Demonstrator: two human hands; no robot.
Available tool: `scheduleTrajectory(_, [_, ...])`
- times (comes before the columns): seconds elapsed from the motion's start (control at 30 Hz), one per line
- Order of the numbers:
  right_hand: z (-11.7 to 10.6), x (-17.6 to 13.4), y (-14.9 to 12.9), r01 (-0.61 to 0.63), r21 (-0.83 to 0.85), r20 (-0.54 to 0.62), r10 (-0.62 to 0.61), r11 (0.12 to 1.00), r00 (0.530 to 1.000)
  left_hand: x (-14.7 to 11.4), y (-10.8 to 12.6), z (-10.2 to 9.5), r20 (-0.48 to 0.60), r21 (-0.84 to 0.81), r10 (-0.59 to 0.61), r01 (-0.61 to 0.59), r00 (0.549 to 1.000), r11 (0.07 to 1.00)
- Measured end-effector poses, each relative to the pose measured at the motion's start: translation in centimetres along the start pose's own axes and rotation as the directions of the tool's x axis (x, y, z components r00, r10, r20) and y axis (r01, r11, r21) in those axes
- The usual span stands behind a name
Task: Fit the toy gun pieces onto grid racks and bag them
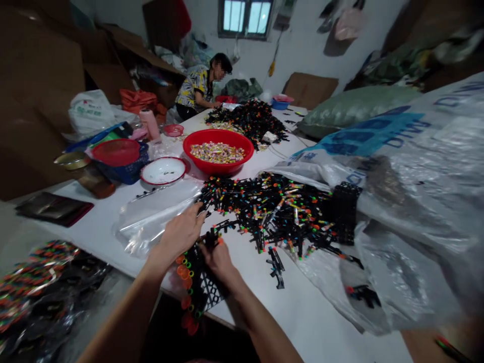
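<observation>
My left hand (180, 231) reaches to the near left edge of a heap of small black toy guns (260, 209). Its fingers are stretched out over the guns there and look open. Close beside it, my right hand (218, 259) is closed on a black toy gun (210, 237) with an orange tip. Under and between my hands lies a black lattice tray (212, 291) at the table's edge. A row of orange and green round pieces (185, 272) runs along its left side. One loose toy gun (276, 267) lies right of my right hand.
Clear plastic bags (155, 222) lie left of my hands. Beyond stand a white enamel plate (161, 172) and a red basin (191, 154) of small wrapped pieces. A large plastic sack (412, 201) covers the right side. Across the table (317, 307), a person (196, 88) sits by another heap.
</observation>
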State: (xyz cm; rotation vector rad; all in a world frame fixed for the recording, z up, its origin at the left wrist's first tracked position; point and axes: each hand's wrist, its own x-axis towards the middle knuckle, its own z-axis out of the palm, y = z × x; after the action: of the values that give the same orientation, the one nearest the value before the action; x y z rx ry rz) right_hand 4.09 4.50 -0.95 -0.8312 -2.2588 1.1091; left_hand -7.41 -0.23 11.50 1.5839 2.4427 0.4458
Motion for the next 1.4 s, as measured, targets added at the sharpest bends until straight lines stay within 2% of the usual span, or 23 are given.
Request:
scheduleTrajectory(0.07, [0.0,0.0,-0.9,0.000,-0.237,0.100,0.024,0.972,0.995,0.0,-0.1,0.3,-0.015,-0.019,0.030,-0.030,0.999,0.999])
scheduleTrajectory(0.13, [0.5,0.1,-1.9,-0.010,-0.426,0.172,0.092,0.905,0.981,0.2,-0.3,0.5,-0.005,-0.049,0.056,-0.056,0.998,0.997])
scheduleTrajectory(0.2, [0.9,0.4,-2.5,-0.011,-0.540,0.193,0.137,0.841,0.972,0.7,-0.5,0.8,0.027,-0.050,0.065,-0.064,0.997,0.997])
scheduleTrajectory(0.27, [0.3,0.8,-2.5,0.043,-0.559,0.226,0.103,0.828,0.969,1.2,-0.8,0.9,0.079,-0.013,0.067,-0.066,0.995,0.998])
scheduleTrajectory(0.33, [-2.0,1.2,-1.9,0.158,-0.522,0.286,-0.002,0.838,0.958,1.6,-1.0,0.9,0.124,0.022,0.037,-0.040,0.992,0.999])
scheduleTrajectory(0.4, [-5.7,1.9,-0.9,0.230,-0.558,0.300,-0.065,0.797,0.952,1.8,-1.0,0.8,0.162,0.034,0.026,-0.032,0.986,0.999])
scheduleTrajectory(0.5, [-11.7,3.9,0.6,0.178,-0.711,0.186,-0.062,0.681,0.981,1.6,-0.9,0.4,0.196,0.039,0.013,-0.022,0.980,0.999])
scheduleTrajectory(0.57, [-14.8,5.2,1.5,0.145,-0.755,0.140,-0.060,0.640,0.988,1.5,-0.6,0.1,0.202,0.049,-0.006,-0.004,0.979,0.999])
scheduleTrajectory(0.63, [-16.8,5.8,2.2,0.175,-0.770,0.171,-0.065,0.613,0.983,1.4,-0.4,0.0,0.204,0.061,-0.013,0.001,0.979,0.998])
scheduleTrajectory(0.73, [-18.1,4.5,2.6,0.261,-0.768,0.238,-0.118,0.585,0.964,1.3,-0.2,-0.2,0.203,0.090,-0.038,0.020,0.979,0.996])
scheduleTrajectory(0.8, [-17.6,2.5,2.5,0.245,-0.728,0.176,-0.170,0.640,0.970,1.2,0.0,-0.3,0.199,0.114,-0.072,0.050,0.977,0.992])
scheduleTrajectory(0.83, [-16.8,1.4,2.4,0.217,-0.670,0.118,-0.186,0.710,0.975,1.2,0.1,-0.4,0.194,0.123,-0.086,0.063,0.977,0.990])
scheduleTrajectory(0.9, [-14.0,-0.7,1.9,0.141,-0.443,-0.001,-0.158,0.885,0.987,1.2,0.3,-0.6,0.184,0.134,-0.089,0.064,0.979,0.989])
scheduleTrajectory(0.97, [-10.0,-2.4,1.4,0.068,-0.157,-0.030,-0.074,0.985,0.997,1.1,0.6,-0.7,0.171,0.142,-0.080,0.056,0.982,0.988])
scheduleTrajectory(1.07, [-4.1,-3.3,0.7,-0.074,0.105,0.014,0.072,0.992,0.997,0.9,0.8,-0.8,0.157,0.158,-0.083,0.058,0.984,0.986])
scheduleTrajectory(1.17, [-1.2,-2.8,0.3,-0.118,0.210,0.000,0.121,0.971,0.993,0.7,0.8,-0.7,0.146,0.164,-0.082,0.058,0.986,0.985])
scheduleTrajectory(1.23, [-0.8,-2.3,0.1,-0.037,0.193,-0.021,0.042,0.981,0.999,0.7,0.8,-0.6,0.137,0.164,-0.069,0.046,0.988,0.985])
scheduleTrajectory(1.27, [-0.8,-2.2,0.0,0.014,0.133,-0.032,-0.010,0.991,0.999,0.7,0.7,-0.6,0.136,0.165,-0.062,0.040,0.989,0.986])
scheduleTrajectory(1.33, [-0.7,-2.3,-0.4,0.066,-0.080,-0.033,-0.069,0.995,0.997,0.7,0.6,-0.5,0.140,0.163,-0.049,0.026,0.989,0.986])
scheduleTrajectory(1.4, [-0.1,-2.5,-0.9,0.047,-0.304,-0.001,-0.049,0.951,0.999,0.7,0.5,-0.4,0.146,0.142,-0.033,0.013,0.989,0.990])
